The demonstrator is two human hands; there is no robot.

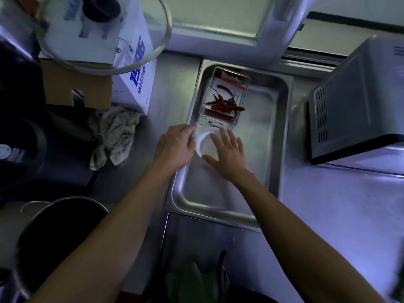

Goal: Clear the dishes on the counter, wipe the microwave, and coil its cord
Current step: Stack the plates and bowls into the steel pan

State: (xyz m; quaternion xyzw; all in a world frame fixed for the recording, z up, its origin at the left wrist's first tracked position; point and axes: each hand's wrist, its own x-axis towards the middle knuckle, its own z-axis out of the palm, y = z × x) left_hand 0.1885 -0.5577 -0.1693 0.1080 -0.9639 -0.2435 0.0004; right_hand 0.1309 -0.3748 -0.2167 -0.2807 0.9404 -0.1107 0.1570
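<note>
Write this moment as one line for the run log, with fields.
phase: clearing dishes | left hand: on tray rim | right hand: flat on white dish | chili container: in tray | microwave: untouched

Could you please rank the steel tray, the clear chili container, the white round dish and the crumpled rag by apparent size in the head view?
1. steel tray
2. clear chili container and crumpled rag: look alike, unranked
3. white round dish, partly hidden by hands

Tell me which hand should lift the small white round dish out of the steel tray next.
Right. The right hand lies flat on the small white round dish, fingers spread over it. The left hand is at the steel tray's left rim, beside the dish.
</note>
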